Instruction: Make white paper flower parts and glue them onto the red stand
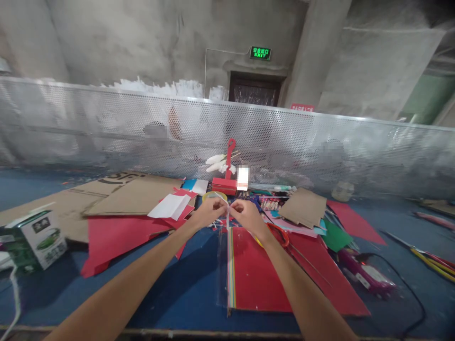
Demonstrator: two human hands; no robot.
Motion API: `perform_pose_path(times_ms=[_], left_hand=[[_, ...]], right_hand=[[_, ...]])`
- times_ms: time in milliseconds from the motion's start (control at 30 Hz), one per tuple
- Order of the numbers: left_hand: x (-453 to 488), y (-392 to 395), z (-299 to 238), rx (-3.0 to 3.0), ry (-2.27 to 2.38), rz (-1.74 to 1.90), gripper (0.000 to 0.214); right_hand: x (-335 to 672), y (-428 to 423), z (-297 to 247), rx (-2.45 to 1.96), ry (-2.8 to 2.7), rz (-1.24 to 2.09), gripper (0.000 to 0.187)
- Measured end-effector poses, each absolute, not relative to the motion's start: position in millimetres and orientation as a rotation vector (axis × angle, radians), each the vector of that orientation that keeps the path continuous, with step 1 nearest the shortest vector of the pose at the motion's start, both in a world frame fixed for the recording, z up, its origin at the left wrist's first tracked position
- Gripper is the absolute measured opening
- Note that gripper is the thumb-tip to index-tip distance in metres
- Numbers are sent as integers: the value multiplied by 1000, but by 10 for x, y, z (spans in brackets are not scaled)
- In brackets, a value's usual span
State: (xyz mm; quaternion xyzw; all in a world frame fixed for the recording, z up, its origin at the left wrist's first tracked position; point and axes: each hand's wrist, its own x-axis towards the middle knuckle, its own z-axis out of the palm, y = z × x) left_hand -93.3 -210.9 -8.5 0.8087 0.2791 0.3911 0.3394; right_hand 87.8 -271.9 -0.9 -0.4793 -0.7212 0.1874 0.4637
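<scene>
My left hand [210, 211] and my right hand [246, 217] meet at the middle of the blue table, fingertips pinched together. Between them is a thin white strip [228, 221], perhaps paper or tape, with one end hanging down. Just below lies a stack of coloured paper [261, 272], red on top, in a clear sleeve. Partly behind my right forearm are scissors with red handles [280, 235]. A yellow ring, perhaps a tape roll [221, 195], sits behind my left hand.
Cardboard sheets [131, 196] and red paper [121, 239] spread at left, near a green-and-white carton [39, 239]. A red box-like piece [223, 185] stands behind the hands. At right are a purple device with a black cable [368, 274] and yellow-handled scissors [430, 260]. A perforated metal screen [199, 128] borders the table.
</scene>
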Motion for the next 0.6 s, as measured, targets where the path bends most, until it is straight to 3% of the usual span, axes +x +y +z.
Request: perform_pose_path(times_ms=[600], left_hand=[[-924,-2202,51,1777,657,975,25]], right_hand=[[872,-2740,79,-1093,-1539,850,20]])
